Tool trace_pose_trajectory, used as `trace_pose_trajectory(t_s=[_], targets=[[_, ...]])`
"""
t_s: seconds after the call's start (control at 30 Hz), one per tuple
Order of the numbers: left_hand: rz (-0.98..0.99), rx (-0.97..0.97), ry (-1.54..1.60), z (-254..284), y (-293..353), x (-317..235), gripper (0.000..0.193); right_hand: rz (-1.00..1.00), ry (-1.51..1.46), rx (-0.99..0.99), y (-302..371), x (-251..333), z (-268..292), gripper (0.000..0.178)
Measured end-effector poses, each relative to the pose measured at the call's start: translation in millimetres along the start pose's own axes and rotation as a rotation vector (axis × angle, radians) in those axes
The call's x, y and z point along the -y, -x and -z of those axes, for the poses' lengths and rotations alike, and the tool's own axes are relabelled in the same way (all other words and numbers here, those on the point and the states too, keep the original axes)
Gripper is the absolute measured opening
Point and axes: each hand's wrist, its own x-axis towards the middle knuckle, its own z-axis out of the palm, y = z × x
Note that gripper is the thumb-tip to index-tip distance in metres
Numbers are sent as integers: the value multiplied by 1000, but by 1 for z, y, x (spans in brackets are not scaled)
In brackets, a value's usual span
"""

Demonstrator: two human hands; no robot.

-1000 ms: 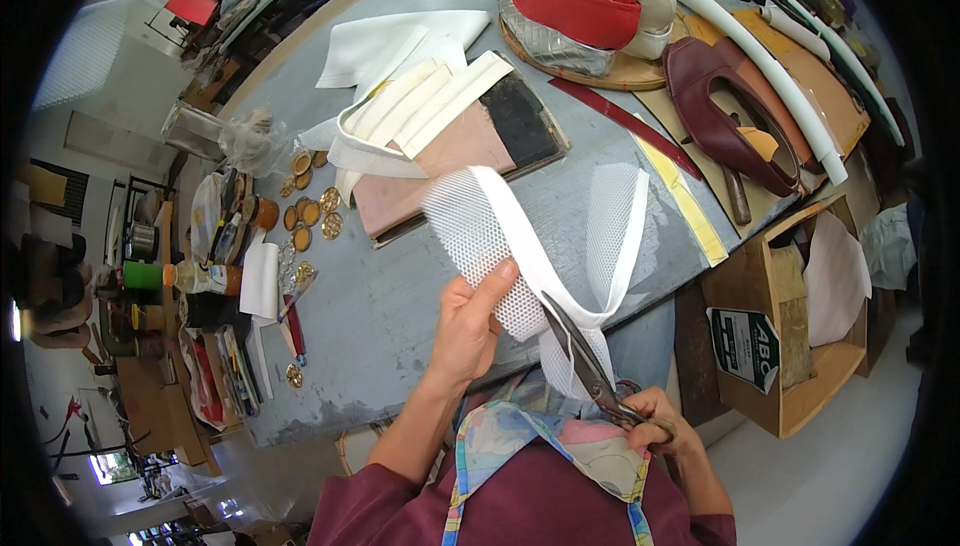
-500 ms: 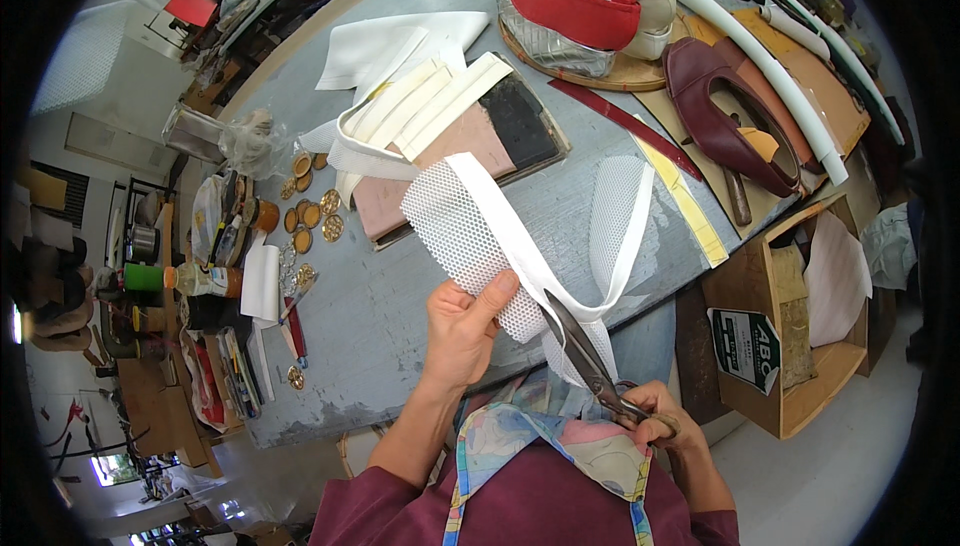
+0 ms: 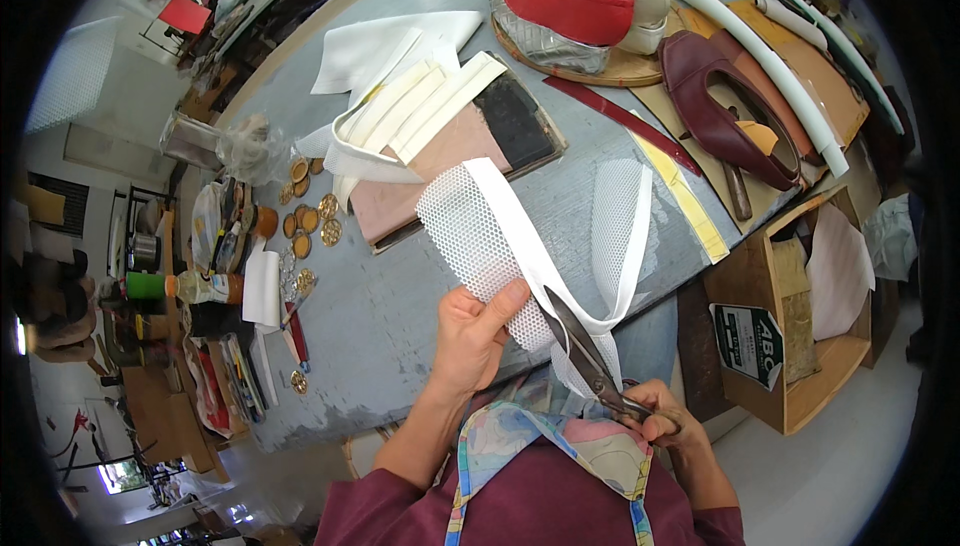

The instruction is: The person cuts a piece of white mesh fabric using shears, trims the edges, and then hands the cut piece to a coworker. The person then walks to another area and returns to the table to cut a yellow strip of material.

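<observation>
My long mesh strip point(image 3: 465, 221): white, honeycomb-patterned, plain white edge band point(image 3: 517, 231). My long-bladed metal scissors point(image 3: 588, 347): dark. My cloth apron point(image 3: 508, 436): multicoloured print. My cloth shirt point(image 3: 560, 506): maroon.

Light is bright and soft. A window point(image 3: 122, 475) glares at eight o'clock. Straight edges bow rimward.

A red shoe point(image 3: 545, 8) and a maroon shoe point(image 3: 685, 76) rest at the far right of the grey bench point(image 3: 370, 346), near a dark red strip point(image 3: 620, 121) and a yellow strip point(image 3: 695, 208). Round brown discs point(image 3: 309, 219) lie at the left; an open wooden drawer point(image 3: 835, 371) stands beside the bench's right edge.
</observation>
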Motion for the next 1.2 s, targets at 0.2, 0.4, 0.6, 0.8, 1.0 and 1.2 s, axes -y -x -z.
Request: trace_pose_trajectory(t_s=[0.2,0.4,0.6,0.8,1.0,1.2], targets=[[-44,52,-19,3,1,2,22,-29,-4,-24,2,-1,-2,52],[-19,42,113,6,0,3,23,-13,84,-20,2,-3,-2,42],[-69,-41,-37,4,4,6,17,-32,87,-57,2,2,-9,49],[-91,34,-57,8,9,11,24,11,15,-13,-7,7,-17,51],[-82,15,-71,8,10,13,25,30,142,-37,-5,3,-15,42],[-76,59,-39,0,-6,-9,25,43,184,-43,-3,-1,-12,40]])
